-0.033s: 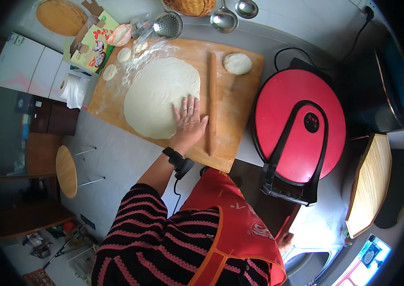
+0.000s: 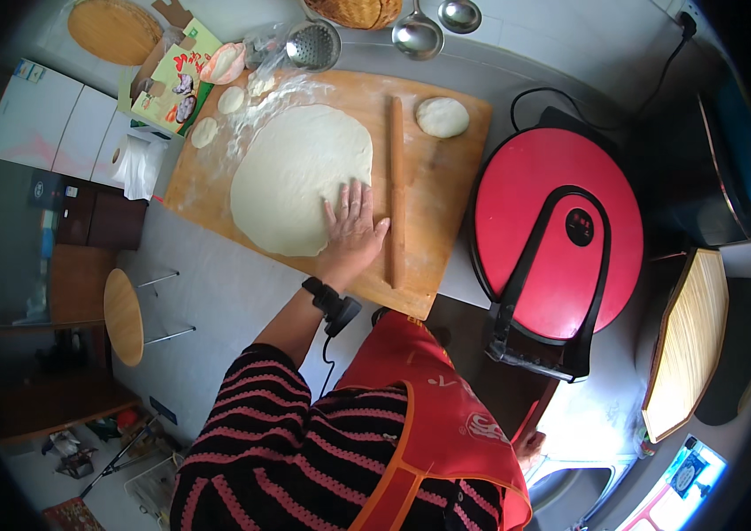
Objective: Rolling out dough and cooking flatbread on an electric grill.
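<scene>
My left hand [image 2: 354,232] lies with fingers spread on the near right edge of a large, flat, rolled-out dough sheet [image 2: 291,177]. A black device is strapped round that wrist. Just right of the hand, a wooden rolling pin [image 2: 396,195] lies lengthwise on the floured wooden board [image 2: 437,195]. A round dough ball [image 2: 442,118] rests at the board's far right. Two small dough pieces, one of them a pale disc [image 2: 204,134], sit at the far left. My right hand [image 2: 530,450] shows only partly beside the red apron, low on the right; its fingers are unclear.
A large red electric griddle [image 2: 561,230] with a black handle stands right of the board. Skimmer [image 2: 312,46] and ladle [image 2: 417,37] hang or lie behind it, beside a wicker basket [image 2: 353,11]. An open carton [image 2: 176,84] stands far left. A stool [image 2: 123,317] is on the floor.
</scene>
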